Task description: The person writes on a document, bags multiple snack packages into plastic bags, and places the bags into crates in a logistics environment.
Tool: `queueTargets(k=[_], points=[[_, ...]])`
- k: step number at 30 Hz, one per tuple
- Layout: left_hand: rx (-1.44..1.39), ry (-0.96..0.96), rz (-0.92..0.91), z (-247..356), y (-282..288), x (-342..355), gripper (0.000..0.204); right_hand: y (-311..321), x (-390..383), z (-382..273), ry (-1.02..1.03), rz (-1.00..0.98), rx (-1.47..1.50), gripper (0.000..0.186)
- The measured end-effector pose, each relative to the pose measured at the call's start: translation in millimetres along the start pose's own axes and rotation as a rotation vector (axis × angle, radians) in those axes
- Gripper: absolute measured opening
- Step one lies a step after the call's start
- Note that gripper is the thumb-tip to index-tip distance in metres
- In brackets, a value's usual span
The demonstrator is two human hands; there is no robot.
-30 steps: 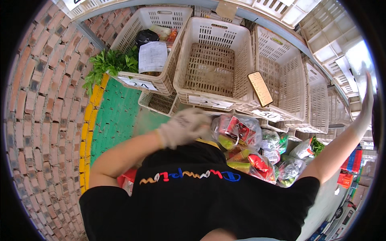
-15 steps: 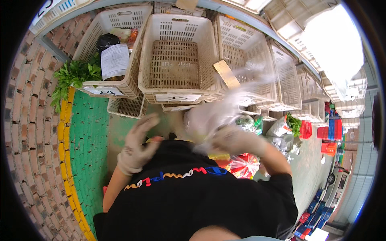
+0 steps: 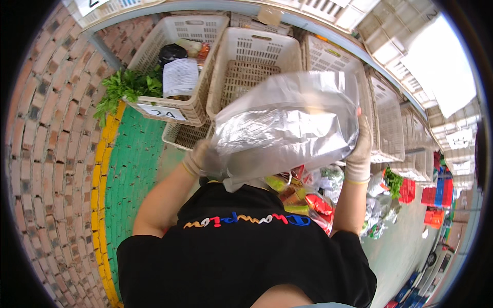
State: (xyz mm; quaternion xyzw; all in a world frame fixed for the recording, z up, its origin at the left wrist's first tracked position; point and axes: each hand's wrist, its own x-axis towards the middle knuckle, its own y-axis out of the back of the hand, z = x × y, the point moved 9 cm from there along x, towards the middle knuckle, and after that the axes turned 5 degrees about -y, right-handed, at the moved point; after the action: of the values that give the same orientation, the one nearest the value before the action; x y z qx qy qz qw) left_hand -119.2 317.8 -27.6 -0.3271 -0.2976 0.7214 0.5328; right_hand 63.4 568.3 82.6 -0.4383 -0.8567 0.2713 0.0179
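Observation:
A large clear plastic bag (image 3: 287,128) is stretched out between my gloved hands, in front of the crates. My left hand (image 3: 201,156) grips its lower left end, the fingers partly hidden behind the film. At the right end my right hand (image 3: 361,139) holds the bag's edge, with most of its fingers behind the plastic. Behind the bag stands a beige plastic crate (image 3: 218,87) whose visible inside bears nothing. To its left, another beige crate (image 3: 149,51) holds a printed sheet (image 3: 179,78), a black bag (image 3: 172,53) and leafy greens (image 3: 126,90).
Bagged goods (image 3: 321,203) in red, yellow and green lie on the floor below the bag. More beige crates (image 3: 387,120) line the shelf to the right, with red crates (image 3: 407,191) beyond. A brick wall (image 3: 51,154) runs along the left. A metal rail (image 3: 215,7) crosses above.
The crumpled plastic bag by my right hand is now spread wide between both hands. My left hand has come onto it; my right hand has moved right and up. The view has shifted slightly.

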Motion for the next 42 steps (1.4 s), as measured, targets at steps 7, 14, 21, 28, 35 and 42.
queueTargets(k=[7, 14, 21, 28, 35, 42], points=[[0.024, 0.003, -0.01, -6, -29, -37, 0.045, 1, 1, -7, 0.108, 0.096, -0.201, 0.035], [-0.007, -0.116, 0.497, -21, 0, -72, 0.017, -5, 23, 27, 0.089, 0.078, -0.574, 0.034], [-0.175, -0.234, 0.509, -5, 34, -99, 0.019, -45, 18, 71, 0.063, 0.035, -0.574, 0.035], [-0.269, -0.409, 0.59, 52, 80, -134, 0.023, -136, -5, 87, 0.653, 0.008, -0.906, 0.035], [0.152, -0.501, 0.759, 120, 118, -216, 0.033, -300, -73, 287, -0.407, -0.724, -0.689, 0.029], [0.306, -0.782, 1.369, 155, 296, -415, 0.009, -261, -7, 303, -0.427, -0.329, -0.46, 0.031]])
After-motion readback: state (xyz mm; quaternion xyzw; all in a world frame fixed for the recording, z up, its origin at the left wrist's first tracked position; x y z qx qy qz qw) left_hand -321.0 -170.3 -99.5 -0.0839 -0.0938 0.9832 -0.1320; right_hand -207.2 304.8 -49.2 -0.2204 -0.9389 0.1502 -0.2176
